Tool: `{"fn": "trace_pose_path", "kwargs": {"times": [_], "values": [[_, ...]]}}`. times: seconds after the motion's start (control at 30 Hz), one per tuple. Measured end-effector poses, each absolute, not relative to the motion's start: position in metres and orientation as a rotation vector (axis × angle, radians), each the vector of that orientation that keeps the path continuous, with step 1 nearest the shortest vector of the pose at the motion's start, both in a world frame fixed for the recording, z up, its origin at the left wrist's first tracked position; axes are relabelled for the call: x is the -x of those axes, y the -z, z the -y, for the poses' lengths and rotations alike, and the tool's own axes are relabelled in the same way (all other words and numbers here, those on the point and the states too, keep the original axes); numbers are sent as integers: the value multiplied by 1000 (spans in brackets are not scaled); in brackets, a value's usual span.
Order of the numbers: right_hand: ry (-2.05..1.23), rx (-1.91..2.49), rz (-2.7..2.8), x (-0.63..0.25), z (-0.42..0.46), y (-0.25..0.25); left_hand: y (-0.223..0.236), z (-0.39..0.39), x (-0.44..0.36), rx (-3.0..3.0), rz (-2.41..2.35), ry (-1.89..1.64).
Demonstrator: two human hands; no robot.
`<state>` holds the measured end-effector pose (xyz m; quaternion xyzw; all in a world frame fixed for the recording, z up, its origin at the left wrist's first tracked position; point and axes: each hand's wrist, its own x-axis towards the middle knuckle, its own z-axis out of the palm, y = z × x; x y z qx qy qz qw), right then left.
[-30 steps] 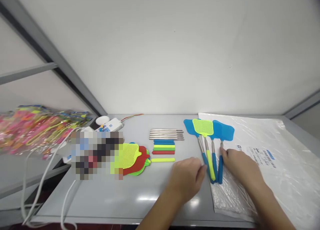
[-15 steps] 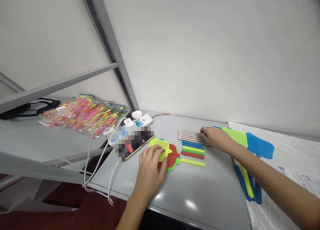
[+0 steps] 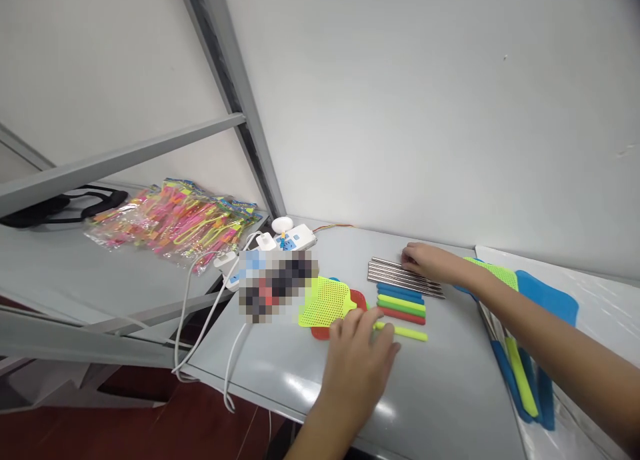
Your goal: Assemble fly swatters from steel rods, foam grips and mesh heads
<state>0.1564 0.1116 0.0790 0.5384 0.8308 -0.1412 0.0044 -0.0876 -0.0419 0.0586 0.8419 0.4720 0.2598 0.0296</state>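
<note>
Yellow mesh swatter head [image 3: 325, 303] flat on bench [image 3: 430, 400], left of the handles; its neck end sits at the left hand [image 3: 357, 357]. Left hand part-open, fingers curled over the neck area; fingertip contact blocked, can't tell if it has hold of anything. Red head [image 3: 320, 334] underneath, mostly covered. Right hand [image 3: 430, 263] loosely curled over thin shiny metal rods [image 3: 385, 273], hiding their middle; can't tell if one is pinched.

Below the rods, a row of smooth slim tube handles: blue [image 3: 400, 291], yellow [image 3: 401, 303], green [image 3: 400, 309], red [image 3: 403, 316]. Loose yellow handle [image 3: 413, 334] set apart, left end behind the fingers.

Right side: assembled swatters [image 3: 523, 380], blue and yellow, partly behind the right forearm, on crinkly white plastic [image 3: 607, 320] cut off by the frame.

Left: pixelated patch [image 3: 277, 287], content unreadable. White power strip [image 3: 300, 237] behind it, white cables [image 3: 183, 327] hanging off the edge. Glossy bagged pink-yellow items [image 3: 190, 220] on grey shelf [image 3: 75, 267], individual shapes unclear. Black object [image 3: 70, 207] cut off at left. Bench grey, glossy with light reflections; plain pale wall [image 3: 400, 113], metal post [image 3: 230, 93], dark red floor [image 3: 200, 423].
</note>
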Motion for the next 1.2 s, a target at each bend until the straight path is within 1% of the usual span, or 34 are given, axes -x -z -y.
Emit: {"fn": "trace_pose_path", "kwargs": {"times": [0.1, 0.3, 0.43, 0.53, 0.7, 0.8, 0.87, 1.0, 1.2], "values": [[421, -1745, -2581, -161, -112, -76, -49, 43, 58, -2739, -1481, -673], [370, -1938, -2555, -168, -97, -85, -27, 52, 24, -2780, -1517, -717], [278, -2080, -2572, -172, -65, -109, -23, 63, 11, -2760, -1350, -675], [215, -2097, -2612, -185, -22, -121, -25, 68, 9, -2780, -1218, -673], [46, -1889, -2766, -211, 66, -116, -41, 69, 33, -2599, -1126, -827], [-94, -1764, -2840, -210, 98, -114, -51, 70, 50, -2639, -1125, -988], [-204, -1674, -2897, -201, 106, -118, -56, 71, 58, -2696, -1117, -1061], [-392, -1490, -2987, -181, 105, -130, -65, 75, 75, -2740, -1132, -1086], [-500, -1346, -3081, -162, 96, -141, -73, 77, 112, -2830, -1193, -1039]]}}
